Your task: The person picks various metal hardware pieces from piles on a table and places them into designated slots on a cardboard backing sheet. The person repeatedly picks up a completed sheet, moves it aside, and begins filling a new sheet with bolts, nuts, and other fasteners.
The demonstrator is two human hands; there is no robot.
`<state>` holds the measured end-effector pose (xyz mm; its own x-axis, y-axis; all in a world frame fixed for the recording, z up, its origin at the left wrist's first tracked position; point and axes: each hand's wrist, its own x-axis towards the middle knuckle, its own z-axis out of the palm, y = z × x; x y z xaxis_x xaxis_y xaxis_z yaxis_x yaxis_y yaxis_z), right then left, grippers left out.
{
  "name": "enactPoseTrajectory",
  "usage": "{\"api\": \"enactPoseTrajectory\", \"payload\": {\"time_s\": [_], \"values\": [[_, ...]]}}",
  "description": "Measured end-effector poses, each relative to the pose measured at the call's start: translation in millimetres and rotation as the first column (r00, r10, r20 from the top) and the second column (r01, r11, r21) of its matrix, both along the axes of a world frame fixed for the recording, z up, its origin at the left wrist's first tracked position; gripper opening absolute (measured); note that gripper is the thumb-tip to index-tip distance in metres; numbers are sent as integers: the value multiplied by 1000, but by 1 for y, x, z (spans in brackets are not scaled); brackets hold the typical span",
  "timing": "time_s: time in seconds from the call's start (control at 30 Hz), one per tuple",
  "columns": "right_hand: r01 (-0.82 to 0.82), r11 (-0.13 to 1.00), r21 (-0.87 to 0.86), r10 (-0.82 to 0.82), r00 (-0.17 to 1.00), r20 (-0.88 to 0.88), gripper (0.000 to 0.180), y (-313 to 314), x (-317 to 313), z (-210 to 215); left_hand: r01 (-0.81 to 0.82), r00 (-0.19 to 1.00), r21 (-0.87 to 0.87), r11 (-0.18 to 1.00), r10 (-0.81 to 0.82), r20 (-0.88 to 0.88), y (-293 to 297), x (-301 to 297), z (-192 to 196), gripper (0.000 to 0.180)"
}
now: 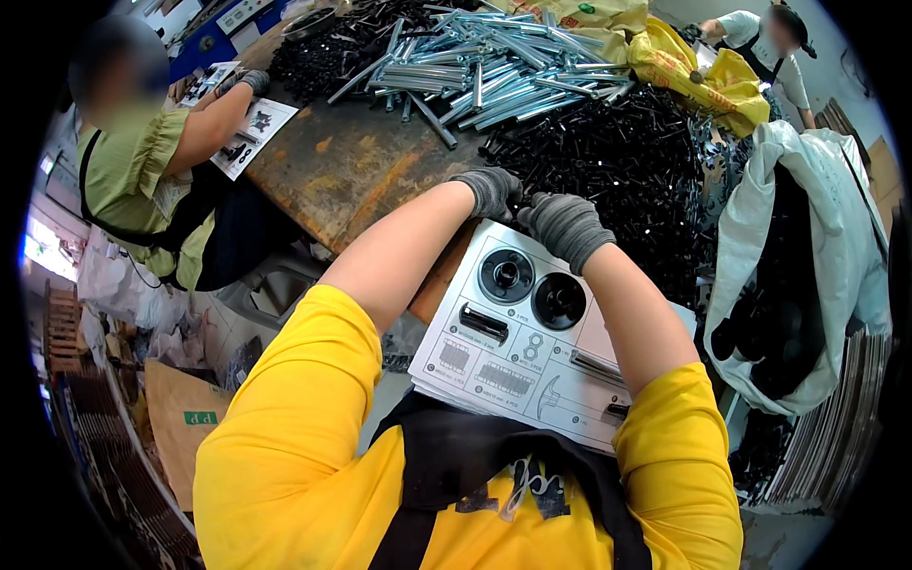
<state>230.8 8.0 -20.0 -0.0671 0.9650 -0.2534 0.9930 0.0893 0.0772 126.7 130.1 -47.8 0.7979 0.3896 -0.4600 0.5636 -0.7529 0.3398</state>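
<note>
Both of my hands wear grey knit gloves and meet at the near edge of a large heap of small black bolts (617,157). My left hand (491,192) is curled, its fingertips close to those of my right hand. My right hand (568,228) bends inward with its fingers pinched together. Whatever lies between the fingers is too small and dark to name. Just below them, a printed white card (456,353) with part drawings lies over the table edge near my lap. On it rest two black round discs (506,275), a bundle of black bolts (484,323) and metal rods (598,366).
Silver metal tubes (475,62) are heaped at the far side of the worn wooden table (332,171). A white sack (836,237) with dark contents stands at right, near yellow bags (698,76). A co-worker (142,180) handles similar cards at left; another person (765,47) is far right.
</note>
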Motion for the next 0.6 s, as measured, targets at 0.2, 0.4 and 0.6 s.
{"api": "enactPoseTrajectory", "payload": {"time_s": [0.2, 0.4, 0.6], "values": [[257, 963, 74, -219, 916, -336, 19, -15, 10, 28, -23, 1000, 77, 997, 22, 15, -7, -15, 10, 42], [454, 863, 223, -152, 654, -741, 18, -50, 24, 19, 147, 989, 100, 984, -148, 1, 4, -3, -1, 36], [291, 948, 133, -55, 558, -828, 14, -113, -15, 30, -78, 797, 88, 993, 9, 603, -1, -58, -3, 23]]}}
